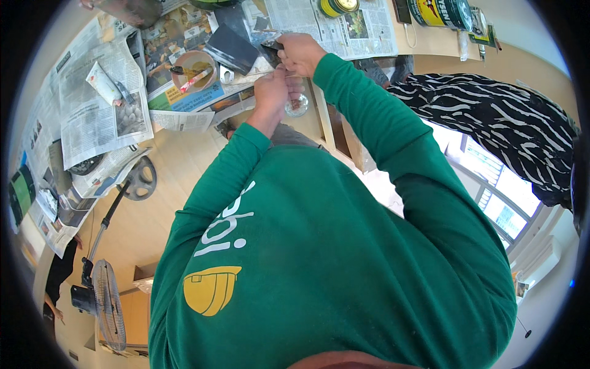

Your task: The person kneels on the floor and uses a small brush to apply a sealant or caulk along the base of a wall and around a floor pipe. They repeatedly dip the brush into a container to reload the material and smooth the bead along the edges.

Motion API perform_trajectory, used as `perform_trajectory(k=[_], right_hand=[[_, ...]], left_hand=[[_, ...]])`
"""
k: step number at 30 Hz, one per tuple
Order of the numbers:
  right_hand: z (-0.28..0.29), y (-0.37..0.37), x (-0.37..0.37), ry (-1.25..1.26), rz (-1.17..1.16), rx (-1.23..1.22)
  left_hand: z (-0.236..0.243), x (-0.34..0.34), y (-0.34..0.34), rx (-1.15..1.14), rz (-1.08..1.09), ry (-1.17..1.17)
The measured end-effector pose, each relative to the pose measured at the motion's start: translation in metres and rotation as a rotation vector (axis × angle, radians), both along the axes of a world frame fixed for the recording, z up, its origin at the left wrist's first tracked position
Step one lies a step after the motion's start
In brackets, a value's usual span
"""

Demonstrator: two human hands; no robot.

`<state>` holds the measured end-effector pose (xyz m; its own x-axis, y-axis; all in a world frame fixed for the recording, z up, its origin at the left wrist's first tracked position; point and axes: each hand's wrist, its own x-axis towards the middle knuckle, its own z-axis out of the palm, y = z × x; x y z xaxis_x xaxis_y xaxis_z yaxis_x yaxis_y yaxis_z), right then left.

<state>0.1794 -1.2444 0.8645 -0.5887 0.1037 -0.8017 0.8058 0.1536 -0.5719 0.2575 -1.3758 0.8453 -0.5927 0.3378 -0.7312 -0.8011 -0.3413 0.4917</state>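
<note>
Both my hands are close together at the near edge of a newspaper-covered table. My left hand point(272, 93) is closed, its fingertips pinched on a clear glass piece point(297, 105) with a round end hanging below them. Whether this is a stemmed glass is hard to tell. Just above it, my right hand point(301, 54) is closed around a small dark flat piece point(271, 45), mostly covered by the fingers. Dark grey sheets point(232, 49), like sandpaper, lie left of my right hand. Farther left sits a round bowl point(207, 61) with brownish contents and a red-and-white stick point(195, 80) across it.
Newspaper point(80, 138) covers the table, with a white squeeze tube point(103, 84) on it. Paint tins point(338, 6) point(439, 12) stand at the far side. A standing fan point(109, 304) is at lower left. A person in black-and-white patterned clothing point(479, 117) is at right.
</note>
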Motion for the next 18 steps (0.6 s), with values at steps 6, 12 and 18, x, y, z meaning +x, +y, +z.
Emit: perform_trajectory(k=[6, 12, 18], right_hand=[[0.003, 0.012, 0.002, 0.861, 1.075, 0.772], [-0.012, 0.013, 0.004, 0.391, 0.628, 0.424], [-0.038, 0.031, 0.001, 0.491, 0.698, 0.395]], left_hand=[[-0.002, 0.001, 0.000, -0.004, -0.017, -0.003], [-0.001, 0.001, 0.001, -0.027, -0.011, -0.003], [-0.001, 0.001, -0.001, -0.005, 0.010, 0.007]])
